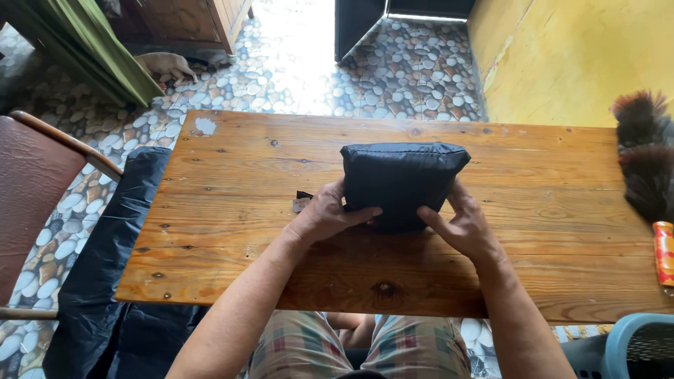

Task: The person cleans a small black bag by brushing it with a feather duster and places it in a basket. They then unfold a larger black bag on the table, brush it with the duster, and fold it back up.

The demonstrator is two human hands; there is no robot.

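Note:
A dark navy folded fabric bundle (pixel 401 179), padded and roughly square, lies on the wooden table (pixel 232 231). My left hand (pixel 326 213) grips its near left side, thumb over the lower edge. My right hand (pixel 463 224) holds its near right side, fingers pressed against the fabric. A small tag (pixel 302 202) sticks out to the left of the bundle beside my left hand.
A feather duster (pixel 644 158) lies at the table's right edge, with an orange packet (pixel 664 253) below it. Dark fabric (pixel 112 260) drapes off the table's left side. A brown chair (pixel 35 189) stands at left, a blue basket (pixel 635 347) at lower right. The floor is pebble-patterned.

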